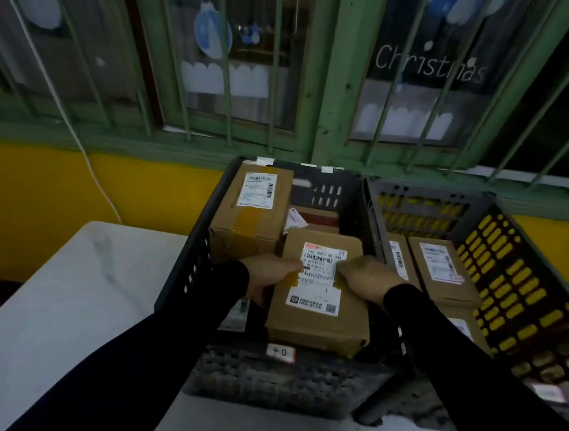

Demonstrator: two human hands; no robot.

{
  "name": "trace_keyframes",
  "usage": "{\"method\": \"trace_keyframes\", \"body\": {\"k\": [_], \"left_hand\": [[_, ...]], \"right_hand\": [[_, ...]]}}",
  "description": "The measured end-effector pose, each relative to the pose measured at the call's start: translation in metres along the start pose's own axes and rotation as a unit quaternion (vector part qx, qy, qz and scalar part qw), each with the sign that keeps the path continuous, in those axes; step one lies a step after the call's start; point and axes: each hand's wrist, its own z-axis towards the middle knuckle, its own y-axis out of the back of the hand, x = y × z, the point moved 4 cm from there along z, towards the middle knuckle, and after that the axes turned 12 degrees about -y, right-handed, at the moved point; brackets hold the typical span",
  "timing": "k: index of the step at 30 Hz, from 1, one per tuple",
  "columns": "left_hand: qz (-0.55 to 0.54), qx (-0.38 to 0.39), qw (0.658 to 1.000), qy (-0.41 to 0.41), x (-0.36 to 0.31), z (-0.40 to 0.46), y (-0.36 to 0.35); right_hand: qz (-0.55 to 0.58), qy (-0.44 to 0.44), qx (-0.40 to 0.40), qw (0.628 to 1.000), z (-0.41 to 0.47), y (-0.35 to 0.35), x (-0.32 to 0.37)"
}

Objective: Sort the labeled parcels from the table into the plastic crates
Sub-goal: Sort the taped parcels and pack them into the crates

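Both hands reach into the dark crate (200, 263) and hold one parcel (317, 300) between them. The left hand (269, 274) grips the parcel's left edge, thumb lying on top at the edge of the white label (319, 276), the other fingers tucked below and out of sight. The right hand (367, 277) grasps the right edge in the same way, thumb on top touching the label's right side. The parcel lies flat between the two hands, its near end tilted slightly toward the person, over the near part of the crate; whether it rests on what lies under it cannot be told.

Just beyond the left hand stands a taller box (252, 216) with its own label, against the crate's far left corner. Beyond the right hand's thumb, a small reddish parcel (315, 218) lies deeper in the crate, partly hidden.

To the right of the right hand, just beside the dark crate, sits a grey crate (519, 270) with yellow showing through its slots. Flat parcels (439, 273) lie inside it, close to the right wrist.

Left of the left arm and below both sleeves lies the white table (62, 299).
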Motion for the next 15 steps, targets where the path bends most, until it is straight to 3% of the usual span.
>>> {"method": "trace_keyframes", "body": {"k": [3,10,15], "left_hand": [[0.001,0.013,0.999,0.039,0.016,0.011,0.000],[0.051,0.008,0.995,0.084,0.039,0.031,0.000],[0.085,0.010,0.989,0.117,0.050,0.029,-0.006]], "right_hand": [[-0.009,-0.021,0.007,1.000,0.010,-0.015,0.001],[0.099,-0.037,0.070,0.992,0.036,-0.048,-0.001],[0.032,-0.028,0.073,0.996,0.048,-0.064,-0.003]]}}
